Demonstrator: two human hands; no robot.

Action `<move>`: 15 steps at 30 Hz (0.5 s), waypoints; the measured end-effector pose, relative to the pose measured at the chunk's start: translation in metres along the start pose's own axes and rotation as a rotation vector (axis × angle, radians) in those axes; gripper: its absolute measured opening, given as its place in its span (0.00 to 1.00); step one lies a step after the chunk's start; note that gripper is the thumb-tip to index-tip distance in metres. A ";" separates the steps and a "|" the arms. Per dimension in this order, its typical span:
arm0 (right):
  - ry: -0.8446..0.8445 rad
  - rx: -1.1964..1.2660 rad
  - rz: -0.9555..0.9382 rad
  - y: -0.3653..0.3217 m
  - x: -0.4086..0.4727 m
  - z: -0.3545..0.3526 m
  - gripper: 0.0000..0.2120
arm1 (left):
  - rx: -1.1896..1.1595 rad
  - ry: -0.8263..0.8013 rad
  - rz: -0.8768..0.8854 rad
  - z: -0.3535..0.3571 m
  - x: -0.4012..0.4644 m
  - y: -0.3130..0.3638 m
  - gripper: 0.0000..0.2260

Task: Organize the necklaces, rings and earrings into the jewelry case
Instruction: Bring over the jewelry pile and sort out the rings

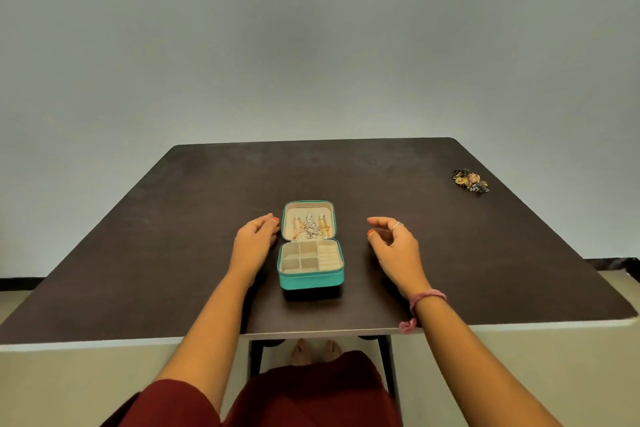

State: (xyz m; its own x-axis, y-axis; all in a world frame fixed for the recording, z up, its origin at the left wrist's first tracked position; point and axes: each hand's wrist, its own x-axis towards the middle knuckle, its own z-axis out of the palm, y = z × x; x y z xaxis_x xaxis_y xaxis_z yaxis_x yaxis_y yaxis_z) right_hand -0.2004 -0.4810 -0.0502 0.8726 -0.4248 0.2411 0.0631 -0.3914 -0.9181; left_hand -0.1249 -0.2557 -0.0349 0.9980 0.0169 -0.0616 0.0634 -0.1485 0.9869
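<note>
Teal jewelry case (310, 279) sits open mid-table, necklaces (310, 226) in lid; loose jewelry pile (470, 180) far right. Left hand (254, 240) & right hand (393, 242) hold nothing, fingers relaxed. Pieces look light, tangly (pinch by chain)

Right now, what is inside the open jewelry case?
Necklaces hang in the lid of the jewelry case. The tray compartments look empty; their near corners are hidden by the front wall.

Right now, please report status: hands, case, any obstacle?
Left hand and right hand open, empty, flanking case. Case open, necklaces in lid. Loose jewelry far right. No obstacle.
</note>
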 end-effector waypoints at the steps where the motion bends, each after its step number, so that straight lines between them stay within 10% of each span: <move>1: -0.005 -0.040 -0.027 0.002 0.000 -0.007 0.11 | -0.044 0.010 -0.049 0.000 0.003 0.004 0.16; 15: 0.065 -0.521 0.168 0.056 0.061 -0.154 0.33 | 0.414 -0.162 0.449 0.145 -0.012 0.077 0.15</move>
State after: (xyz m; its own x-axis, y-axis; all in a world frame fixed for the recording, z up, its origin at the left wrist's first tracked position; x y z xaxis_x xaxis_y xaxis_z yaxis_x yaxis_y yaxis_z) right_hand -0.2178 -0.6546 -0.0386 0.8171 -0.5596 0.1384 -0.3373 -0.6588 -0.6725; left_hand -0.1313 -0.4111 0.0201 0.9143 -0.2810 0.2917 -0.3969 -0.4774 0.7839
